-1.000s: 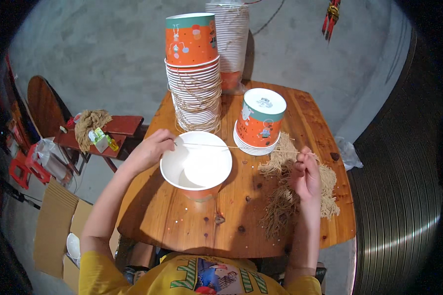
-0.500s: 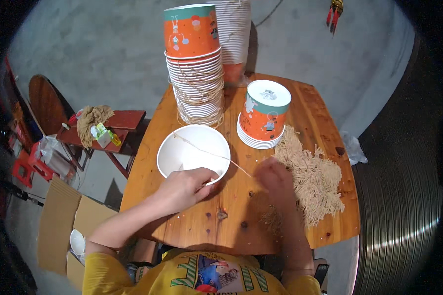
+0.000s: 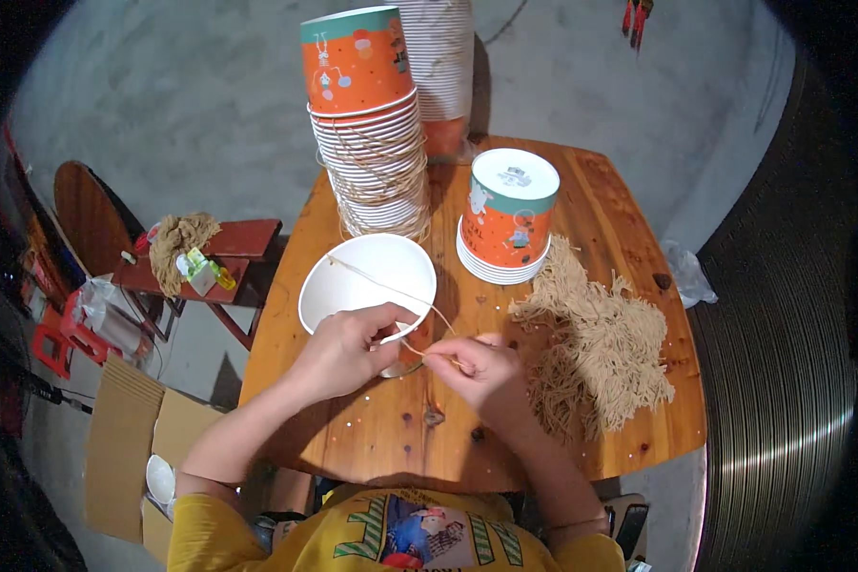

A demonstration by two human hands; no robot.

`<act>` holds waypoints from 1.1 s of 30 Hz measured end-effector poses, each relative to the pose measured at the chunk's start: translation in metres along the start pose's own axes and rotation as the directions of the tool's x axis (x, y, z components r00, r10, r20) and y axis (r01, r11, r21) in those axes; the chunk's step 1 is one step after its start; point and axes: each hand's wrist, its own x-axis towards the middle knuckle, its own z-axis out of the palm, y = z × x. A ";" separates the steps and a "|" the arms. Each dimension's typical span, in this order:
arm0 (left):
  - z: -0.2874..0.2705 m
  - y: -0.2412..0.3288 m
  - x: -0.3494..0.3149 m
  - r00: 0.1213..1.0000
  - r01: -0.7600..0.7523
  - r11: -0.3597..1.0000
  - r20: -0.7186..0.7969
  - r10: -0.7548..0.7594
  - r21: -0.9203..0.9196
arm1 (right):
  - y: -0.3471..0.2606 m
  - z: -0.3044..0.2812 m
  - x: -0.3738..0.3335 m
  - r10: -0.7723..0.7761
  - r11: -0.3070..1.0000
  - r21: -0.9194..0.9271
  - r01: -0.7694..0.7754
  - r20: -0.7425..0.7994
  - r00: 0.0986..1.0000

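Observation:
A white-lined paper bucket (image 3: 348,276) stands at the table's near middle, tilted, its mouth toward me. My left hand (image 3: 348,351) grips its near rim, thumb outside. A thin tan string (image 3: 383,284) crosses the mouth from the far left rim. It runs down to my right hand (image 3: 481,370), whose fingertips pinch it just right of the bucket. Part of the string also passes by my left fingertips; whether it is fixed there I cannot tell. Right of my right hand lies a loose heap of tan strings (image 3: 610,348).
Behind the bucket rises a tall stack of orange-and-green paper buckets (image 3: 367,153) with strings hanging around it. A taller white stack (image 3: 439,67) is farther back. Upturned nested buckets (image 3: 510,214) stand on the right. An open cardboard box (image 3: 119,443) and a red bench (image 3: 243,238) are left.
My right hand has moved left and toward the bucket's near side, bringing the string end close to my left fingers. The bucket has tilted more toward me.

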 end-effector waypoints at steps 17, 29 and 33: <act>-0.015 -0.013 0.001 0.995 0.053 0.992 -0.075 -0.062 -0.113 | -0.021 0.017 0.025 0.146 0.976 0.161 -0.144 -0.005 0.989; -0.015 -0.013 0.004 0.995 0.089 0.971 -0.032 -0.099 -0.222 | -0.018 0.027 0.029 0.010 0.999 0.044 -0.004 -0.144 0.989; -0.017 -0.007 0.004 0.994 0.100 0.978 -0.026 -0.107 -0.183 | -0.018 0.026 0.030 0.037 0.993 0.114 -0.021 -0.137 0.990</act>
